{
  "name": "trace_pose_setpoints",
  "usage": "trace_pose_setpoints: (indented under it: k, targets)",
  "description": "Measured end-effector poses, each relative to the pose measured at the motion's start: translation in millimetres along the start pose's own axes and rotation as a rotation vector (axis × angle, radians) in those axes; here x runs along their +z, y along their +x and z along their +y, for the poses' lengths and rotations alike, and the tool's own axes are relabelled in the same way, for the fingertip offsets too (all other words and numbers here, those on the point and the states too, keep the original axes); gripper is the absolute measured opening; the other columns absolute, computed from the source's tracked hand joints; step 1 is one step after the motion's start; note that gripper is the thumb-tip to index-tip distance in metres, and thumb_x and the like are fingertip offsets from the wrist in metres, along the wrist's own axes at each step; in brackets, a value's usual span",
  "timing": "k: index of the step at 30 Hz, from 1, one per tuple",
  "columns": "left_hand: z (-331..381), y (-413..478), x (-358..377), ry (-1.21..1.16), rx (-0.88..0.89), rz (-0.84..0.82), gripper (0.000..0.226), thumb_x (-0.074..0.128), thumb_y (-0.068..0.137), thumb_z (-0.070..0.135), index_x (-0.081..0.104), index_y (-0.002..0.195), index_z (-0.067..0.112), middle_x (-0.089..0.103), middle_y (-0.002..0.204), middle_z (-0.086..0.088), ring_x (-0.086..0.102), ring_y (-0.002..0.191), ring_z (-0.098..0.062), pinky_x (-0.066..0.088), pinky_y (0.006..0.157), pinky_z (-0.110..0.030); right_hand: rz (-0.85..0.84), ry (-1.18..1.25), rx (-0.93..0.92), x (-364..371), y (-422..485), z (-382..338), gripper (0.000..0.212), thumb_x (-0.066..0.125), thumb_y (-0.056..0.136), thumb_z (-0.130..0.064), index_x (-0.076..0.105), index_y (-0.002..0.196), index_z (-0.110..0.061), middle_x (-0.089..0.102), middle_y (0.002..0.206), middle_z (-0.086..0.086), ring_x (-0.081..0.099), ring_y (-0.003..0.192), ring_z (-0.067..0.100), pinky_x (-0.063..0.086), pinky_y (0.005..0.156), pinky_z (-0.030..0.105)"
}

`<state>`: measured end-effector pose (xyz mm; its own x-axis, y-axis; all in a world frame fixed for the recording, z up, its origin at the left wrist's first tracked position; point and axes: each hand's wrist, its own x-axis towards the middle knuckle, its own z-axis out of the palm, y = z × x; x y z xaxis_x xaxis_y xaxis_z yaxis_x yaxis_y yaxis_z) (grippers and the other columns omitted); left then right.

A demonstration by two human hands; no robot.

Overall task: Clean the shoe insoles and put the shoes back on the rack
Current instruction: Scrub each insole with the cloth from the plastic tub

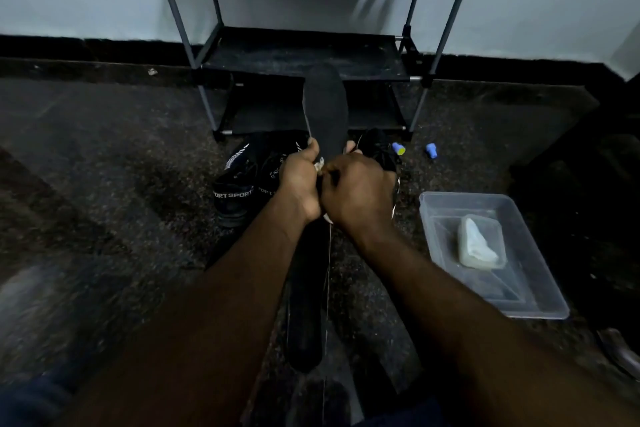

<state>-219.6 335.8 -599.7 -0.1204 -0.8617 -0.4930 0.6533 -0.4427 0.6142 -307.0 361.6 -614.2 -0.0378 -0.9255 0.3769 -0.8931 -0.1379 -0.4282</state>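
- The insole [326, 107] stands up tall in front of the person. That way, I think, its flat side faces them and they can see the dirt.
- The left hand [299, 180] grips the bottom end of the insole with its thumb on the front, to keep it from flopping.
- The right hand [356, 191] is pressed right against the left, fingers curled round the same end.
- A small pale scrap [319, 165] peeks out between the hands. It may be for wiping, but I cannot tell.
- The black shoes [239, 184] sit on the floor [121, 149] just behind the hands, close by and not on the rack [304, 55].
- The rack's shelves look bare, ready for the shoes.
- A clear tub [540, 291] sits on the right, within reach. A pale lump [479, 243] in it may be soap or a cloth.
- The cleaning looks not yet done.
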Motion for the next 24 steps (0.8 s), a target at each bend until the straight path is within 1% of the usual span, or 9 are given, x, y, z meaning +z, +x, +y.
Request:
trace_pose_setpoints:
  k: [2,4,6,9,11,13,18,22,24]
  targets:
    - [-4.3,-2.8,1.8,-0.001,0.004,-0.025,0.054,0.038,0.109,0.046,0.067,0.125,0.003,0.075,0.110,-0.011,0.072,0.098,-0.024,0.058,0.084,-0.037,0.046,-0.054,0.012,-4.5,12.5,8.5,0.017,0.058,0.088,-0.033,0.072,0.087,-0.023,0.069,0.090,0.000,0.064,0.091,0.028,0.032,0.073,0.037]
    - [-5.7,-4.4,5.1,-0.009,0.009,-0.046,0.048,0.036,0.110,0.042,0.069,0.115,0.007,0.076,0.099,-0.009,0.071,0.092,-0.022,0.056,0.079,-0.035,0.052,-0.063,0.053,-10.7,28.9,16.4,0.018,0.058,0.089,-0.033,0.073,0.093,-0.025,0.071,0.096,-0.001,0.064,0.097,0.027,0.038,0.079,0.040]
    - [-5.3,-4.5,8.8,-0.037,0.015,-0.050,0.046,0.037,0.110,0.041,0.068,0.117,0.008,0.075,0.105,-0.010,0.070,0.097,-0.023,0.056,0.081,-0.034,0.040,-0.019,0.077,-13.6,35.9,18.8,0.017,0.059,0.090,-0.033,0.073,0.096,-0.025,0.072,0.099,0.000,0.064,0.099,0.027,0.042,0.085,0.042]
    - [-7.8,0.2,7.0,-0.013,0.019,0.003,0.052,0.044,0.107,0.046,0.066,0.132,0.005,0.072,0.125,-0.013,0.068,0.116,-0.028,0.059,0.086,-0.037,-0.007,0.046,0.060,-8.4,17.7,11.6,0.015,0.059,0.089,-0.032,0.072,0.091,-0.025,0.071,0.095,0.001,0.065,0.094,0.028,0.042,0.080,0.040]
    - [-9.3,3.3,2.0,0.004,0.024,0.020,0.056,0.044,0.107,0.048,0.063,0.135,0.003,0.071,0.127,-0.014,0.070,0.116,-0.028,0.062,0.080,-0.036,-0.036,0.089,0.025,-1.7,-4.2,5.4,0.013,0.060,0.085,-0.030,0.071,0.085,-0.024,0.069,0.088,0.002,0.066,0.089,0.028,0.047,0.075,0.041]
    - [-11.7,6.0,-5.1,0.000,0.017,-0.001,0.056,0.042,0.108,0.047,0.063,0.132,0.002,0.072,0.125,-0.015,0.072,0.110,-0.027,0.062,0.081,-0.036,-0.044,0.109,0.004,2.4,-14.9,5.5,0.014,0.059,0.084,-0.032,0.071,0.085,-0.024,0.069,0.085,0.000,0.065,0.087,0.027,0.048,0.076,0.043]
    - [-14.3,5.1,-26.0,0.014,0.001,-0.092,0.049,0.033,0.111,0.041,0.066,0.126,0.007,0.075,0.112,-0.010,0.074,0.097,-0.023,0.059,0.081,-0.034,0.024,0.001,0.043,7.0,8.4,20.4,0.020,0.058,0.088,-0.038,0.072,0.096,-0.027,0.071,0.096,-0.003,0.065,0.095,0.025,0.040,0.079,0.039]
    - [-11.7,6.2,-43.7,0.012,0.006,-0.123,0.051,0.033,0.111,0.042,0.065,0.127,0.006,0.073,0.118,-0.011,0.072,0.103,-0.023,0.056,0.088,-0.036,-0.005,0.061,-0.011,15.7,1.6,13.3,0.018,0.060,0.087,-0.036,0.073,0.094,-0.026,0.071,0.095,-0.001,0.066,0.094,0.026,0.046,0.080,0.042]
    - [-13.0,8.6,-55.5,0.013,0.000,-0.117,0.054,0.034,0.110,0.044,0.062,0.133,0.003,0.069,0.127,-0.013,0.066,0.115,-0.024,0.054,0.095,-0.035,-0.063,0.060,-0.096,25.8,-16.4,4.9,0.018,0.058,0.085,-0.036,0.073,0.089,-0.025,0.070,0.091,0.001,0.066,0.091,0.028,0.047,0.075,0.041]
